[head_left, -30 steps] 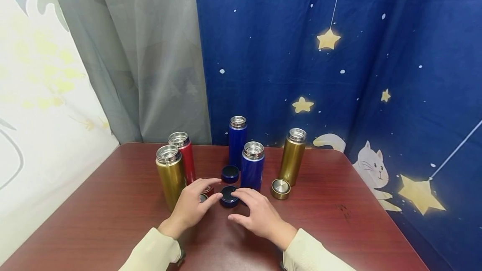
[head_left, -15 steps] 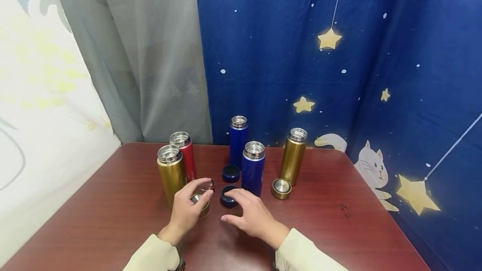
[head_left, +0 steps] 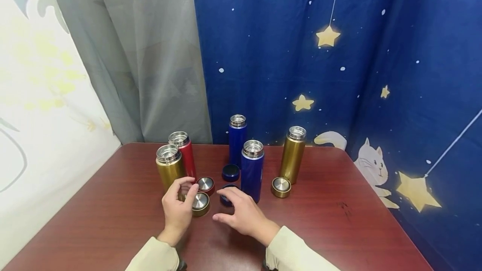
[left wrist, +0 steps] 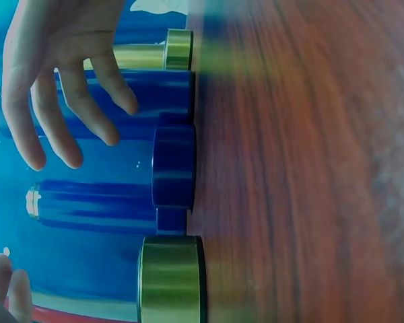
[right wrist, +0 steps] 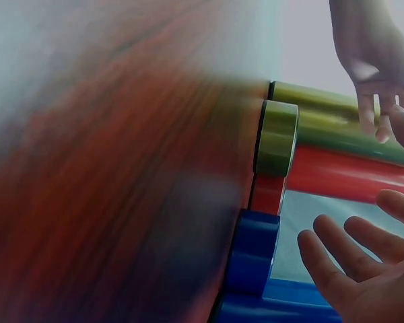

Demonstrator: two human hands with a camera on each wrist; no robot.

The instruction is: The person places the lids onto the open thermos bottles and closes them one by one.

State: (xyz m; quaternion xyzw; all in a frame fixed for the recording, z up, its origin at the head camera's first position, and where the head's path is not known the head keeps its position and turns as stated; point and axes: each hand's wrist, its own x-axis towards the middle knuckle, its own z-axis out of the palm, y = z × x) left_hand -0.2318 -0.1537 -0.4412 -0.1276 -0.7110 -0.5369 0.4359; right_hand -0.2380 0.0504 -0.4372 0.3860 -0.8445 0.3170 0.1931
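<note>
Tabletop (head_left: pixel 350 237) runs wide to both side edges. Left hand (head_left: pixel 177 210), loosely spread, is beside a gold lid (head_left: pixel 201 205); right hand (head_left: pixel 246 217), spread, near the front blue lid (right wrist: pixel 252 252) — upright gold bottle (head_left: pixel 170 172) and blue bottle (head_left: pixel 252 175) crowd beyond.

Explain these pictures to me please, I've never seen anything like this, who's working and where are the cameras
There is no machine, just a person's bare left hand and right hand, with cameras worn on the head and each wrist. The wide picture looks forward and down from the head. The other two come from the wrists and look turned sideways.

On the table stand five open bottles: left gold bottle, red bottle, rear blue bottle, front blue bottle and right gold bottle. Near them lie the left gold lid, red lid, rear blue lid, front blue lid and right gold lid.

The left hand is near the left gold lid, the right hand near the front blue lid; neither holds anything.
</note>
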